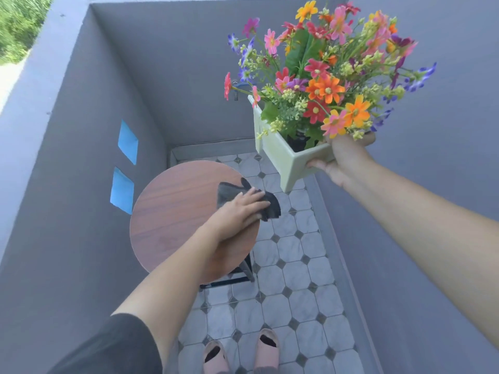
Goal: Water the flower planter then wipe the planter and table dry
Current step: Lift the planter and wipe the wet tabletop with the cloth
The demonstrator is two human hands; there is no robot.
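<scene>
My right hand (344,160) holds the pale green flower planter (275,149) up in the air by its near end, well above the floor and to the right of the table. Bright mixed flowers (324,68) fill it. My left hand (240,211) presses flat on a dark grey cloth (270,205) at the right edge of the round wooden table (172,211). Part of the cloth hangs over the table's rim.
Grey balcony walls close in on the left, back and right. Two blue patches (127,141) mark the left wall. The floor has white octagonal tiles (297,279). My feet in pink slippers (267,346) stand below the table. A blue object (237,86) is partly hidden behind the flowers.
</scene>
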